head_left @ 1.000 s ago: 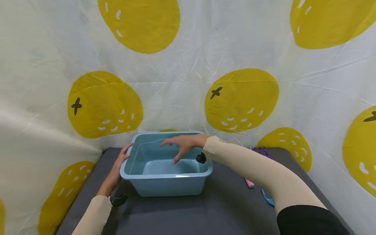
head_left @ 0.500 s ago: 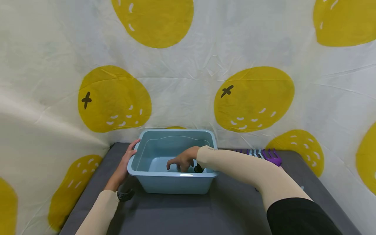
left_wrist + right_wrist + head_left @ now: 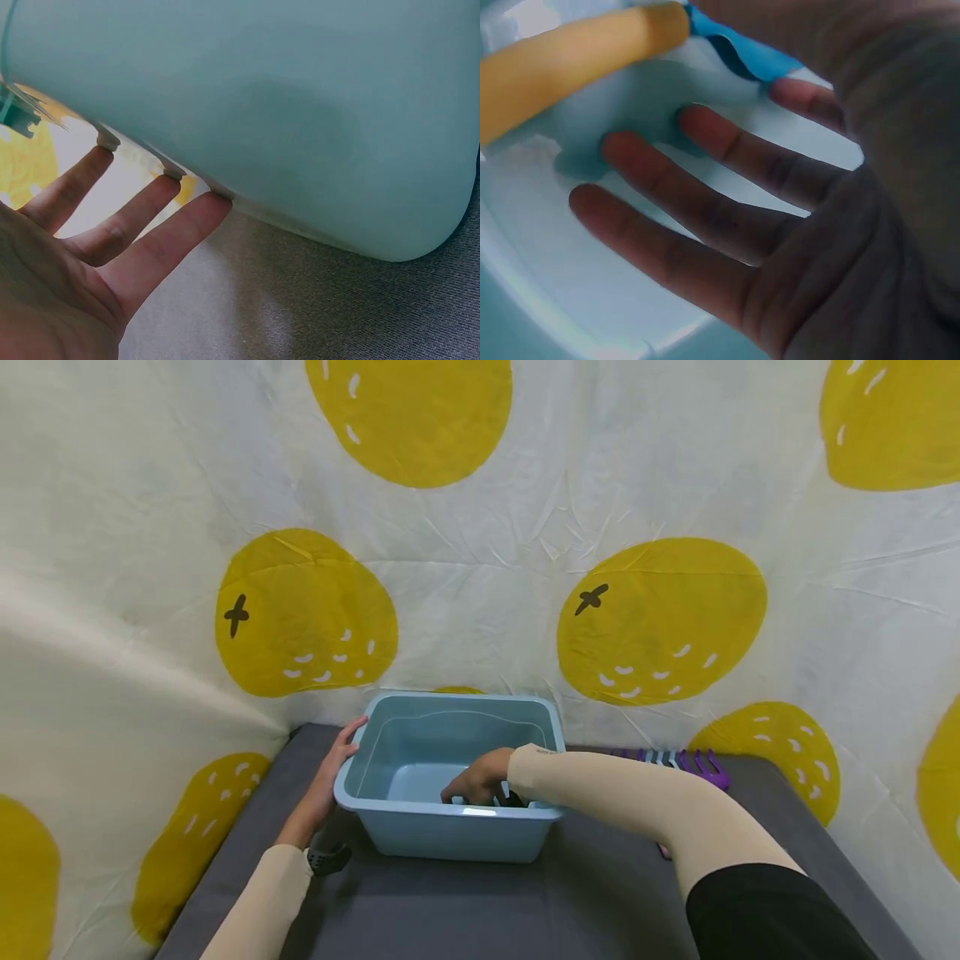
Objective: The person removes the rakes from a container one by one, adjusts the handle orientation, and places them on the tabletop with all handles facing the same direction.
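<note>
A light blue plastic basin (image 3: 450, 837) stands upright on the dark grey cloth. My left hand (image 3: 324, 781) rests against its left side, and in the left wrist view straight fingers (image 3: 161, 244) touch the outer wall. Inside the basin, low near the front wall, is my right hand (image 3: 480, 781), partly hidden by the rim. The right wrist view shows that hand's fingers (image 3: 697, 210) spread and extended over the basin floor. Beside them lies a tool with a yellow-orange handle (image 3: 577, 64) and a blue part (image 3: 742, 51); its kind cannot be told.
Right of the basin, purple rake-like tines (image 3: 705, 768) and light blue tines (image 3: 662, 758) show behind my right forearm. A small pink piece (image 3: 664, 852) peeks out below it. A white curtain (image 3: 480, 610) with yellow fruit prints hangs close behind.
My right hand has gone from above the basin's middle down inside it, toward the front right. The left hand stays at the left side. The head view has shifted slightly.
</note>
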Available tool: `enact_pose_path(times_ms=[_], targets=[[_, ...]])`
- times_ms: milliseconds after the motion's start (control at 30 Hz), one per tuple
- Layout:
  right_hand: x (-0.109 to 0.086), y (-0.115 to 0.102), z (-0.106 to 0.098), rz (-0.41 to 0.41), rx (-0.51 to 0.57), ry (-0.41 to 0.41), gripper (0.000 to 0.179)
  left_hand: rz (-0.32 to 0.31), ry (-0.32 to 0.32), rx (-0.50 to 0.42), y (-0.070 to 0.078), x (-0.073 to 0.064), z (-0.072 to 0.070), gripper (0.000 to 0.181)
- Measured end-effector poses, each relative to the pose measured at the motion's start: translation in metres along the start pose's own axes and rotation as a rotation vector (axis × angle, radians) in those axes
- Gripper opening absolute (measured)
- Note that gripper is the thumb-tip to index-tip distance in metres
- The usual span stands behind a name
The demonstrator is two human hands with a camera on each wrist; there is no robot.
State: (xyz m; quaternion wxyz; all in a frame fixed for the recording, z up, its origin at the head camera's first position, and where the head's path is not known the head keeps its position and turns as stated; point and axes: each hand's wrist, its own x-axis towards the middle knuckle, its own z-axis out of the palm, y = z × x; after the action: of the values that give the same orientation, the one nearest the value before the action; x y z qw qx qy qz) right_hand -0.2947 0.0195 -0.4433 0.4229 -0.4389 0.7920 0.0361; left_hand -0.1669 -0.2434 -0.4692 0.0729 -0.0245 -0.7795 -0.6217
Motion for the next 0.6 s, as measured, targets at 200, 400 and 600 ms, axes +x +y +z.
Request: enact_pose_path(times_ms=[200, 400, 600], targets=[[0.0003, 0.0009, 0.0057, 0.024, 0.102, 0.016, 0.065, -0.010, 0.011, -0.005, -0.0027, 0.0012, 0.0001, 0.053], [0.0034, 0.0059, 0.0049, 0.010, 0.107, -0.062, 0.045, -0.025, 0.017, -0.017, -0.0034, 0.0029, 0.0023, 0.054], [0.0044, 0.0089, -0.0012, -0.005, 0.067, -0.147, 0.030, -0.024, 0.015, -0.021, -0.0023, 0.0040, 0.0021, 0.053]])
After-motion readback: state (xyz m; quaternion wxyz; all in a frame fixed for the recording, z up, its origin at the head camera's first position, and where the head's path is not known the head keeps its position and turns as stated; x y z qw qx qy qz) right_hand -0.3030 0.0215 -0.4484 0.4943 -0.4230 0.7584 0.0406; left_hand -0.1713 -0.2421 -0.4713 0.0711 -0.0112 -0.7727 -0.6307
